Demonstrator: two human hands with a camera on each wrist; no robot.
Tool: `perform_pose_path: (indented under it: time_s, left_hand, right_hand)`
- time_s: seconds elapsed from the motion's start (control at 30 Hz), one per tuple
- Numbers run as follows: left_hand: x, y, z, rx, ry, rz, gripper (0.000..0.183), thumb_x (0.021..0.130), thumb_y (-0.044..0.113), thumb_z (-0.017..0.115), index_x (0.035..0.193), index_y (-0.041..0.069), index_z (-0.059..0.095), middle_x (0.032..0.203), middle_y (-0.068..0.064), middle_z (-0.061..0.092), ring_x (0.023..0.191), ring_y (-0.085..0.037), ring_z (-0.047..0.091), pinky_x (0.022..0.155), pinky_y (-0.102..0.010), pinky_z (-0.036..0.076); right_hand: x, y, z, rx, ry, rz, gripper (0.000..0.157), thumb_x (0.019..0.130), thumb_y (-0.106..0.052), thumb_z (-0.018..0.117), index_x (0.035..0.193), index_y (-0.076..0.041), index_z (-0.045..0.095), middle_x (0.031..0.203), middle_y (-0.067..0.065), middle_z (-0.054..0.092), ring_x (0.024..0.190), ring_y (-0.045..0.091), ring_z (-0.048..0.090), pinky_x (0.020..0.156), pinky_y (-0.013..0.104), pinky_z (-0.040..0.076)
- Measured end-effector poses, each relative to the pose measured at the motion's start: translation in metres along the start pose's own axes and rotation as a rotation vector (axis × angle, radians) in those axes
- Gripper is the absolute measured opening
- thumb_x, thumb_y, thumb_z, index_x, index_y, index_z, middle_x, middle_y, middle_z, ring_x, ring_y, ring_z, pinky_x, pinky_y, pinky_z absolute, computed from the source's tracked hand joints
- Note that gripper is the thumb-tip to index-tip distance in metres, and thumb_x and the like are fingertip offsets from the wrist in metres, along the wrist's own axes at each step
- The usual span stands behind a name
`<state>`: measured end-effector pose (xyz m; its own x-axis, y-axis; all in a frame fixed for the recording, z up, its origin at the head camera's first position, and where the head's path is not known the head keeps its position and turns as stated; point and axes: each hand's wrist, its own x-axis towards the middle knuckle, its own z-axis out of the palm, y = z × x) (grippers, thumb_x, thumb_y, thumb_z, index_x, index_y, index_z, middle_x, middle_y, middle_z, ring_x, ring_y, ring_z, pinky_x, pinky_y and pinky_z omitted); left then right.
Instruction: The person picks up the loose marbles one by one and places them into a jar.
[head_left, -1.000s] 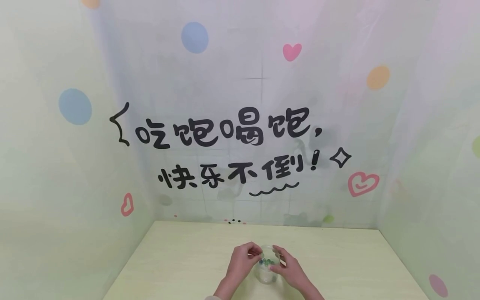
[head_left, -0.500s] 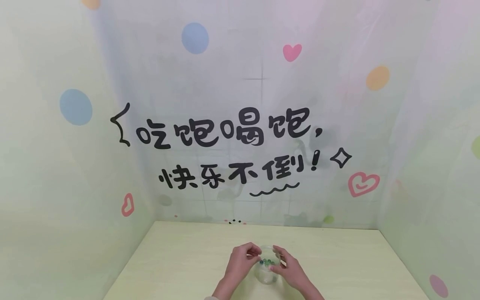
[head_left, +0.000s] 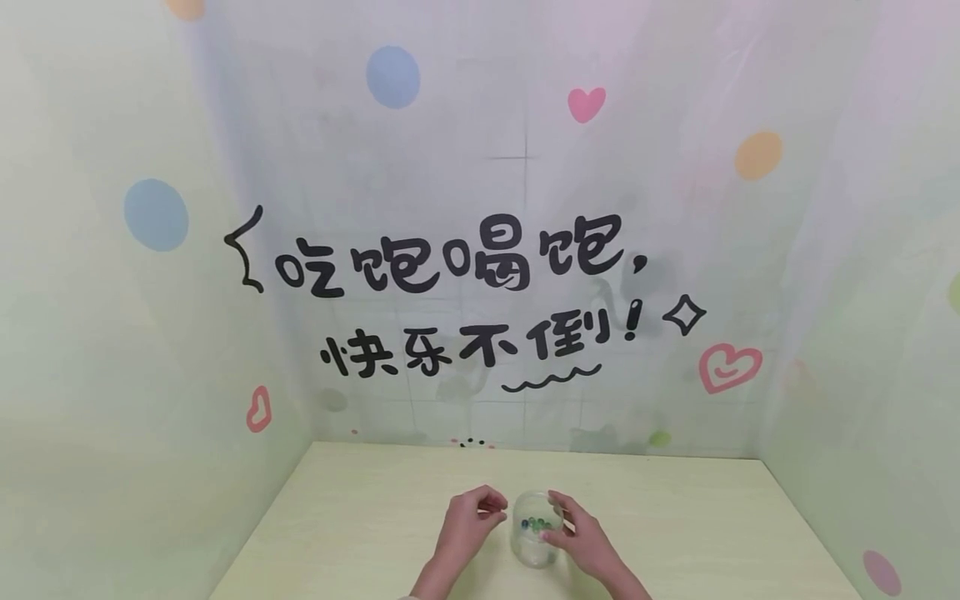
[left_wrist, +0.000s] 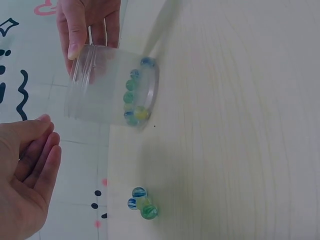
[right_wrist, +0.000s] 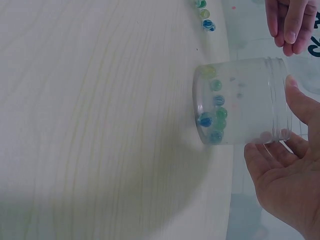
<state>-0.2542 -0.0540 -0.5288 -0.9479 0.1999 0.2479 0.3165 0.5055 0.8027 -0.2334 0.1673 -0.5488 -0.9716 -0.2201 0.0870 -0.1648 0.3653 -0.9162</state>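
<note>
A clear plastic jar (head_left: 534, 554) with an open top stands upright on the table. Green, blue and yellow marbles (right_wrist: 219, 112) lie at its bottom. My right hand (head_left: 581, 542) holds the jar near its rim, thumb on one side and fingers on the other. Left of the jar, my left hand (head_left: 472, 521) hovers level with the rim, fingers loosely bent; nothing shows between thumb and fingertips. In the left wrist view, several loose marbles (left_wrist: 142, 202) sit close together on the table; in the head view they are hidden by my left hand and forearm.
The pale wood-grain table (head_left: 375, 500) meets a printed backdrop (head_left: 480, 167) at its rear edge. Similar curtain-like walls (head_left: 135, 375) stand at both sides.
My left hand has drawn away from the jar's rim to the left. My right hand stays on the jar, which keeps its place.
</note>
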Motion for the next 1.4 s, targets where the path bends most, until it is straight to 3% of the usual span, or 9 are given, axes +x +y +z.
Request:
perform_pose_path:
  time_s: [0.3, 0.63, 0.93, 1.4]
  left_hand:
    - [-0.003, -0.005, -0.006, 0.007, 0.01, -0.014, 0.011, 0.084, 0.001, 0.075, 0.09, 0.009, 0.071, 0.087, -0.001, 0.073, 0.08, -0.007, 0.066, 0.07, -0.016, 0.057]
    - [-0.008, -0.019, -0.015, 0.019, 0.008, -0.084, 0.01, 0.085, 0.002, 0.074, 0.092, 0.007, 0.07, 0.087, 0.0, 0.071, 0.082, -0.01, 0.065, 0.07, -0.019, 0.058]
    - [-0.015, -0.029, -0.024, 0.033, 0.015, -0.085, 0.009, 0.085, 0.003, 0.074, 0.093, 0.004, 0.071, 0.087, -0.001, 0.072, 0.081, -0.009, 0.065, 0.07, -0.021, 0.059]
    - [-0.027, -0.049, -0.025, 0.063, 0.018, -0.098, 0.011, 0.082, 0.003, 0.074, 0.091, 0.007, 0.07, 0.086, 0.001, 0.072, 0.079, -0.007, 0.064, 0.07, -0.018, 0.057]
  right_hand:
    - [0.001, 0.002, -0.003, -0.017, 0.007, -0.012, 0.069, 0.09, -0.017, 0.073, 0.145, 0.007, 0.039, 0.147, 0.035, 0.042, 0.133, 0.055, 0.043, 0.106, 0.059, 0.046]
    - [0.002, 0.005, -0.001, -0.017, 0.001, -0.004, 0.07, 0.089, -0.017, 0.073, 0.145, 0.007, 0.039, 0.148, 0.035, 0.042, 0.133, 0.055, 0.043, 0.106, 0.058, 0.046]
    - [0.003, 0.007, 0.0, -0.017, 0.004, 0.004, 0.069, 0.09, -0.016, 0.073, 0.145, 0.006, 0.039, 0.148, 0.034, 0.042, 0.133, 0.055, 0.043, 0.107, 0.059, 0.045]
    - [0.003, 0.006, 0.001, -0.022, 0.004, 0.01, 0.069, 0.09, -0.018, 0.073, 0.145, 0.006, 0.04, 0.148, 0.034, 0.042, 0.133, 0.055, 0.044, 0.106, 0.059, 0.046]
